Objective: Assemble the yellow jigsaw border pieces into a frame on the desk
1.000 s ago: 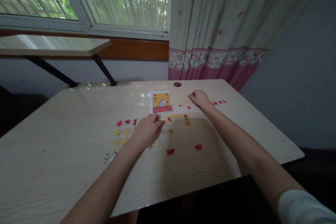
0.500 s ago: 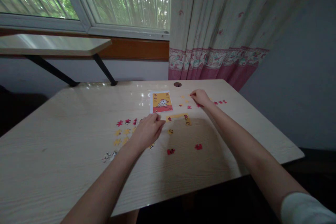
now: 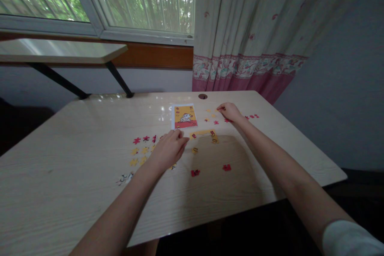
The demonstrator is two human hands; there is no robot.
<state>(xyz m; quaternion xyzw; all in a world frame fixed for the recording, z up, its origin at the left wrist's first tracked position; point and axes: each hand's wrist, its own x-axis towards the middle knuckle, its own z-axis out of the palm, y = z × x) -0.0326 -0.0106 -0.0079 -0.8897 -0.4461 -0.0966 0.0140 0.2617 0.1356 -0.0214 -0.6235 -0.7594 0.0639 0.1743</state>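
Observation:
My right hand (image 3: 229, 111) is at the far side of the table, its thumb and finger pinched at a small yellow puzzle piece (image 3: 218, 110). My left hand (image 3: 172, 146) is curled closed beside the joined yellow strip of puzzle pieces (image 3: 203, 132); whatever its fingers hold, if anything, is hidden. Below that strip lie a single yellow piece (image 3: 195, 150) and two red pieces, one at left (image 3: 195, 173) and one at right (image 3: 227, 167). A picture card (image 3: 185, 117) with a white cartoon animal on yellow and red lies beyond my left hand.
Rows of loose red, yellow and white puzzle pieces (image 3: 137, 141) spread left of my left forearm, which hides some. More red pieces (image 3: 252, 116) lie right of my right hand. A raised shelf (image 3: 63, 52) stands at the back left. The table (image 3: 75, 192) ends near my body.
Both hands stay almost where they were, with the right fingertips still at the yellow piece. The pieces on the table lie as before.

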